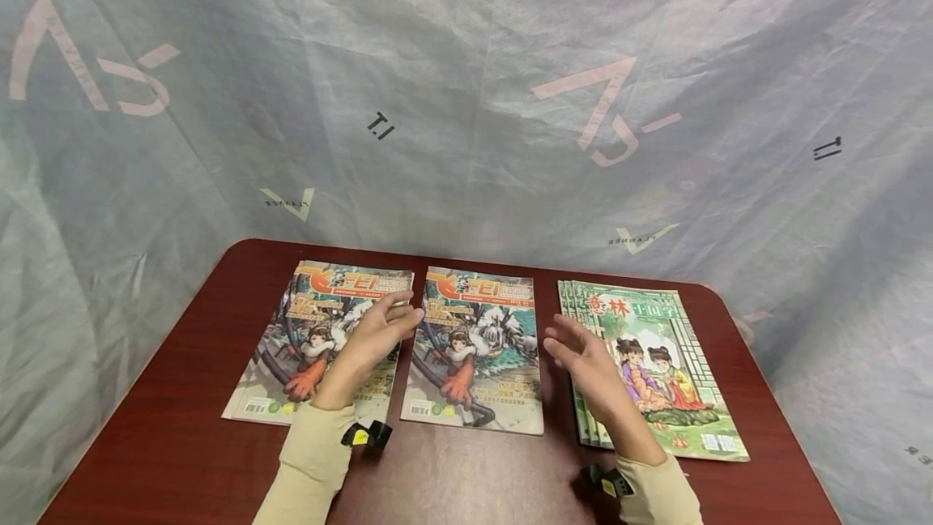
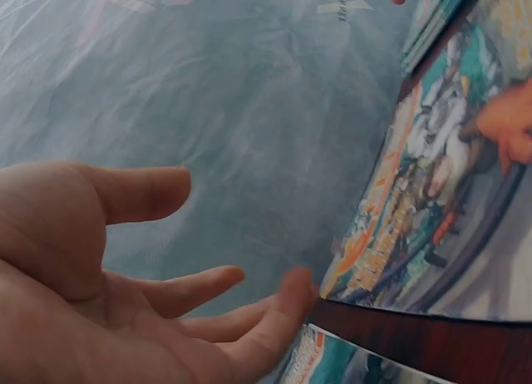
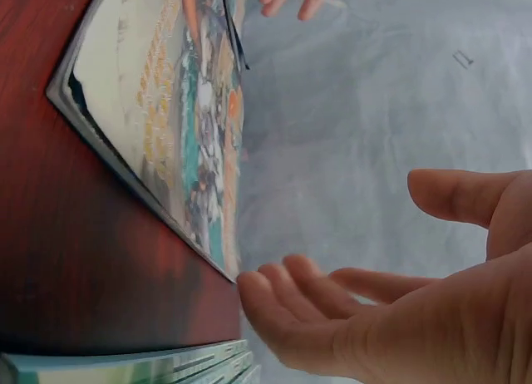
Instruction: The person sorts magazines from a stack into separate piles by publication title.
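Observation:
My left hand (image 1: 377, 336) hovers over the right part of the left magazine stack (image 1: 273, 363), its fingers loosely spread and holding nothing. To its right lies the middle magazine (image 1: 503, 395), with the same cover of a figure in a large orange glove. My right hand (image 1: 586, 363) is raised between that magazine and a green stack of magazines (image 1: 700, 371) showing two cartoon children. Nothing is in its grasp. Both wrist views show the left thumb (image 2: 141, 193) and right thumb (image 3: 457, 194) held apart from the other fingers.
All the magazines lie on a dark red wooden table (image 1: 168, 428) with rounded far corners. A grey printed cloth (image 1: 466, 104) hangs behind it and along both sides. Small black devices are strapped at the left wrist (image 1: 368, 434) and right wrist (image 1: 611, 480).

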Motion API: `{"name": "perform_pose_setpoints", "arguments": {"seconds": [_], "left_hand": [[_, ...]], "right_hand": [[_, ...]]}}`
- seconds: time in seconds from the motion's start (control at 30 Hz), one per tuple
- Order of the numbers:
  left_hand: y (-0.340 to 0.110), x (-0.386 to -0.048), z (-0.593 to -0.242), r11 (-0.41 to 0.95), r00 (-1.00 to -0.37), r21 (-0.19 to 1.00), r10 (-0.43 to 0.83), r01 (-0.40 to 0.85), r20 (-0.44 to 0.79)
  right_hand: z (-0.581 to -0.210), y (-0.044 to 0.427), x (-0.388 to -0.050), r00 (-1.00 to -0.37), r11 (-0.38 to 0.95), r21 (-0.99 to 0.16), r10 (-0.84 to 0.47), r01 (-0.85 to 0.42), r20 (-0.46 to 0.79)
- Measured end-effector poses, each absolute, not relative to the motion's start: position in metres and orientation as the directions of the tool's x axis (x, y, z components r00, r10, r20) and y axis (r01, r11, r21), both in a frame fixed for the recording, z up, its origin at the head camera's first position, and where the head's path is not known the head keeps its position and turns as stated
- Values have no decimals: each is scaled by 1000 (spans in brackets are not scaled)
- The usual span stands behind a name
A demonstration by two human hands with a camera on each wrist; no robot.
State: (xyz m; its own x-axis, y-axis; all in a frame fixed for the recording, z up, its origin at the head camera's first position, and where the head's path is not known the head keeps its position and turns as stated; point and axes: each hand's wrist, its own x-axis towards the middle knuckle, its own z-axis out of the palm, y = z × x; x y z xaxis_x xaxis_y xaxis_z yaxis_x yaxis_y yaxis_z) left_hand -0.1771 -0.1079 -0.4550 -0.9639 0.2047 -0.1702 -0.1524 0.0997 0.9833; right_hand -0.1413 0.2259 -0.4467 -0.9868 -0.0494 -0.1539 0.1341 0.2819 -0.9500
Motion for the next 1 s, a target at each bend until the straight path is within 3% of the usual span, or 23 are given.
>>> {"name": "perform_pose_setpoints", "arguments": {"seconds": [0.33, 0.53, 1.0], "left_hand": [[-101, -179, -465, 262, -948, 948, 208, -183, -240], [-90, -175, -467, 269, -943, 951, 248, -153, -222], [-85, -174, -472, 293, -956, 942, 190, -164, -225]], "right_hand": [[-458, 225, -146, -960, 153, -954, -66, 258, -271], [-463, 220, -145, -955, 144, -948, -57, 282, -293], [-471, 220, -148, -947, 33, -948, -35, 317, -318]]}}
